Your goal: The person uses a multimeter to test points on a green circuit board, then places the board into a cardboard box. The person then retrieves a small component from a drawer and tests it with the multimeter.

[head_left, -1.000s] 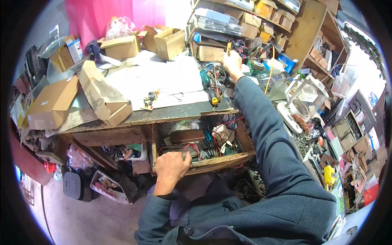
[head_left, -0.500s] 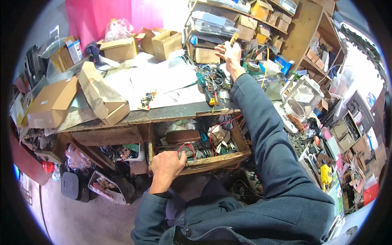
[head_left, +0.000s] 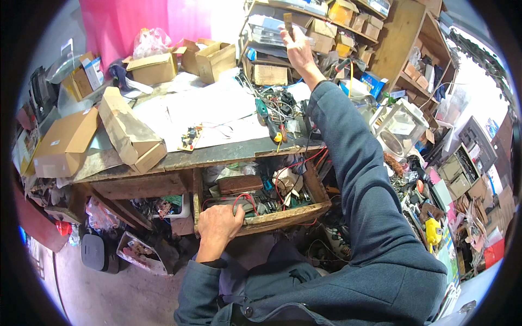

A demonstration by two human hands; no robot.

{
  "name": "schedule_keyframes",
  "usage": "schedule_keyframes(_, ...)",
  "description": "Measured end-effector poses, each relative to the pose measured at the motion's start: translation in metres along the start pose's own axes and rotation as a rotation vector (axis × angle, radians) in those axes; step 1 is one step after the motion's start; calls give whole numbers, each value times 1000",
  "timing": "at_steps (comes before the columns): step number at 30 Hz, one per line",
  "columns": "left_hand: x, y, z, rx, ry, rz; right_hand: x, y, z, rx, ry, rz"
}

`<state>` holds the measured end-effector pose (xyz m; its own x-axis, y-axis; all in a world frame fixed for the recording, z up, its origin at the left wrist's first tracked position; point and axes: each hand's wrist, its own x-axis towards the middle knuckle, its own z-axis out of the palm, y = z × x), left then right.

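My left hand is closed over the left front corner of a pulled-out wooden drawer. Inside that drawer lie a reddish-brown block, red wires and a jumble of small parts. My right arm reaches far forward over the bench. Between the fingers of my right hand, held up before the shelves, is a small flat yellowish-brown strip; its exact kind is unclear. Below that hand, a green-handled tool and tangled cables rest on the bench.
White paper sheets cover much of the bench, with a small circuit board on them. Cardboard boxes stand at left and back. Shelves of boxes rise behind. Heaped parts and a clear plastic container crowd the right.
My right hand has risen and moved slightly left with the strip, which now points more upright. My left hand stays on the drawer's front edge.
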<state>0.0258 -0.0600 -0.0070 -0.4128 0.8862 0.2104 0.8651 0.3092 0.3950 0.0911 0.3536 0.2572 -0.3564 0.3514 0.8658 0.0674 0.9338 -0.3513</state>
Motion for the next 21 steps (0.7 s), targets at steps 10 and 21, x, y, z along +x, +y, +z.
schedule_keyframes(10, 1, 2, -1, -31, 13, 13, -35, -57, -7, 50, 13, 168)
schedule_keyframes(21, 6, -35, -2, -1065, 145, -98, -156, -177, -1, 1131, -537, 374)
